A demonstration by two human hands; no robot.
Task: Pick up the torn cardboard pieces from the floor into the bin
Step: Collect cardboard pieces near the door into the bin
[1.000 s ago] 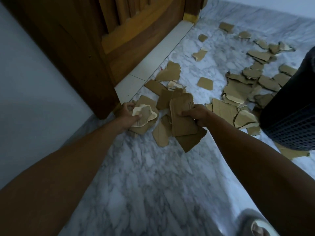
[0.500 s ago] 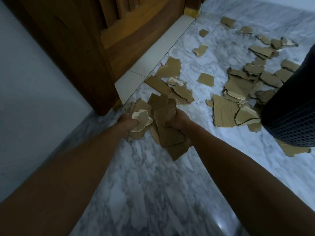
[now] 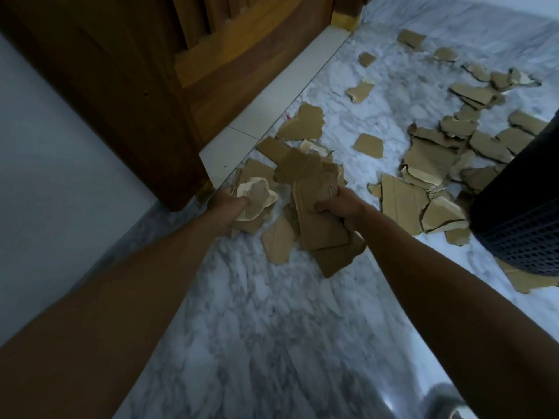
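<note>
My left hand (image 3: pixel 227 204) grips a small bunch of torn cardboard pieces (image 3: pixel 257 197), pale torn faces up, just off the door's corner. My right hand (image 3: pixel 341 205) grips a thicker stack of brown cardboard pieces (image 3: pixel 323 234) that hangs down below my fist. Between and beyond my hands more loose pieces (image 3: pixel 299 167) lie on the marble floor (image 3: pixel 272 328). The dark mesh bin (image 3: pixel 520 213) stands at the right edge, with many torn pieces (image 3: pixel 432 158) scattered to its left and behind it.
A wooden door (image 3: pixel 145 86) and a white threshold strip (image 3: pixel 272 110) run along the left. A grey wall (image 3: pixel 60 192) is at the near left. One cardboard piece (image 3: pixel 526 279) pokes out from under the bin. Bare marble lies in front of me.
Both hands drew their cardboard bunches together, then parted again. My right hand has shifted right with its stack. The pieces near the threshold have been pushed about.
</note>
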